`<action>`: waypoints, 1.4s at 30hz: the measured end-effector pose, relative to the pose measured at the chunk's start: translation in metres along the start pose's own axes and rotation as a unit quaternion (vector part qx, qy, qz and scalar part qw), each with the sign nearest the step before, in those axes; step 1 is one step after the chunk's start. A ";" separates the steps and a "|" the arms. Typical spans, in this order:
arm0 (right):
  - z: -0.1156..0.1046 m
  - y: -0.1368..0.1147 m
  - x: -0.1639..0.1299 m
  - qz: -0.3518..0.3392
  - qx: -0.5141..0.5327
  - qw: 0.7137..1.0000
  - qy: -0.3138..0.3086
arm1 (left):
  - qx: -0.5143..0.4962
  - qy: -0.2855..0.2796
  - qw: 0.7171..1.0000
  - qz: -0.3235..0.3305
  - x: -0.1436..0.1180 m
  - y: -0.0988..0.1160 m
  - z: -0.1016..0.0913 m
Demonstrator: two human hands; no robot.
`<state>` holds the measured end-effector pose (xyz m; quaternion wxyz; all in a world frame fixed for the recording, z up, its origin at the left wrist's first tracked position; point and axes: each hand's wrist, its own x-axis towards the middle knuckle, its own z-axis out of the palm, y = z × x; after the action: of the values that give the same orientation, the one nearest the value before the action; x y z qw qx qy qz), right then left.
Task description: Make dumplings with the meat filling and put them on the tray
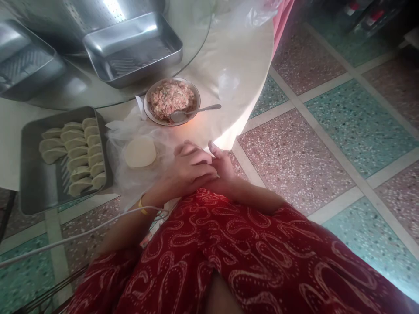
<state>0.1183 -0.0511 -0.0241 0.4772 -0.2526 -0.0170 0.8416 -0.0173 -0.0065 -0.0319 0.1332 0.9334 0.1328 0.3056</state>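
My left hand (193, 165) and my right hand (224, 168) are pressed together at the table's near edge, in front of my body. The left fingers are bent over the right palm, and the right thumb points up with pale powder on it. Whatever lies between the hands is hidden. Left of them, round dough wrappers (140, 151) rest on a clear plastic bag (122, 181). Beyond the hands stands a bowl (198, 98) of minced filling (172, 98), with a spoon (214, 107) lying over its right rim.
A metal tray (29, 192) at the left holds rows of folded dumplings (78, 150). Two more metal trays, one in the middle (132, 52) and one at far left (49, 69), stand on the glass turntable (193, 39). A white cable (81, 233) crosses my left wrist.
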 end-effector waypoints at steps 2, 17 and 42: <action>0.000 -0.001 -0.002 -0.006 -0.001 1.000 0.001 | 0.010 0.016 1.000 -0.008 -0.002 -0.002 -0.001; 0.001 -0.004 -0.011 -0.021 -0.001 1.000 0.013 | 0.092 0.073 0.992 -0.045 -0.007 0.007 -0.006; -0.004 0.003 0.004 -0.161 -0.025 0.987 0.014 | 0.161 0.145 0.963 -0.161 -0.022 0.023 0.002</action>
<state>0.1165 -0.0506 -0.0302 0.5998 -0.2703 -0.0720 0.7497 -0.0291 -0.0357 -0.0375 0.0082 0.8546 0.3465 0.3868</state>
